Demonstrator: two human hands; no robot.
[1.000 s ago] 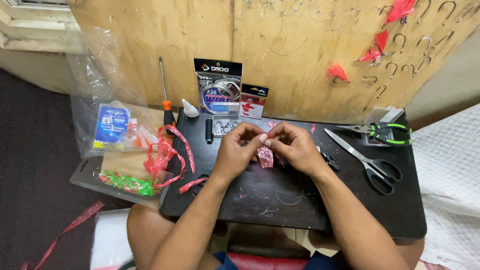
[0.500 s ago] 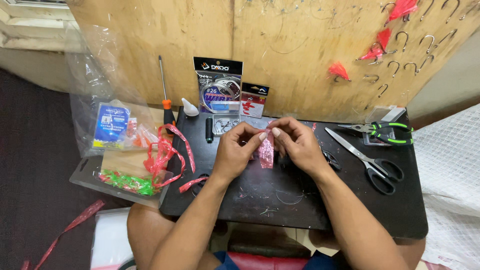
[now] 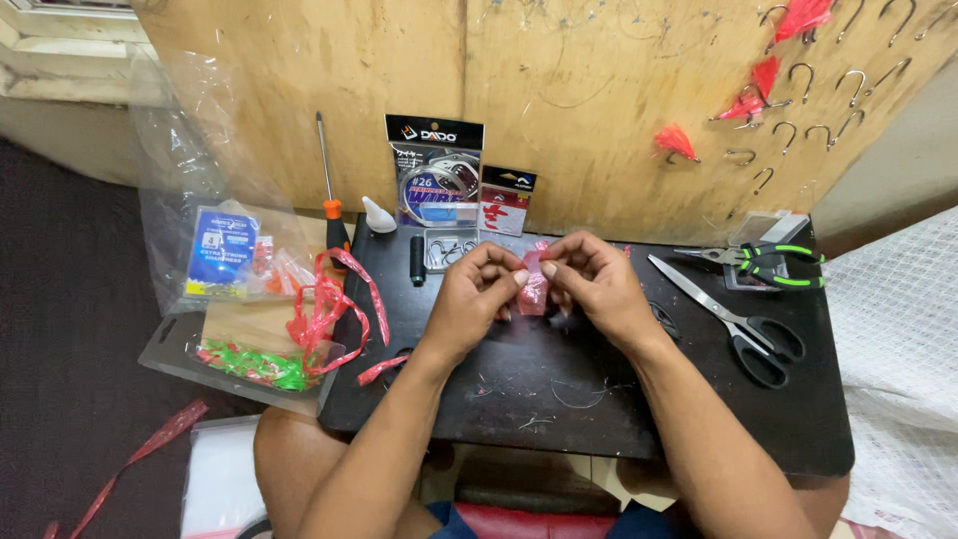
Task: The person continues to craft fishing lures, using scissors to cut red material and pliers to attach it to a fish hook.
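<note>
Head view: left hand (image 3: 474, 294) and right hand (image 3: 597, 284) meet above middle of black counter (image 3: 639, 419), both pinching pink plastic strip bundle (image 3: 534, 289) between fingertips; bundle sits right between hands, hanging just above counter. Scissors (image 3: 733, 324) and green-handled pliers (image 3: 763, 262) lie right of right hand. Black thread spool (image 3: 417, 260) behind left hand. Red ribbon tangle (image 3: 329, 309) on tray (image 3: 165, 344) at left, well apart
</note>
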